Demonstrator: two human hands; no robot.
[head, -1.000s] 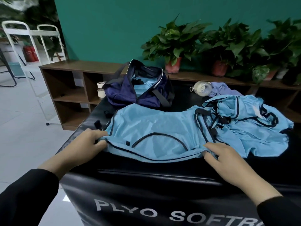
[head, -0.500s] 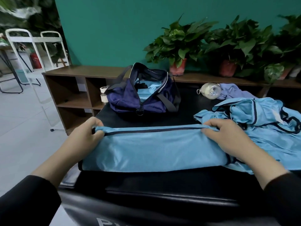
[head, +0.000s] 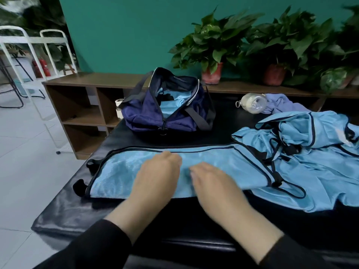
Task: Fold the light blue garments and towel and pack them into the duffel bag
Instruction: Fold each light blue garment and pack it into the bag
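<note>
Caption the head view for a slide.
Both hands rest on a folded light blue garment before an open duffel bag.

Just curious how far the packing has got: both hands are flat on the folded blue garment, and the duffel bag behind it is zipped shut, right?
Not quite. The duffel bag is unzipped and gaping open, with light blue fabric already showing inside; the head view shows it. The rest holds: the left hand and right hand lie on the folded garment.

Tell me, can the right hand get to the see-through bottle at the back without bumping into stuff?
Probably yes. The right hand rests on the folded garment, and the bottle lies uncovered on the black table against a lilac cloth. Only the crumpled blue garment lies between, low enough to reach over.
</note>
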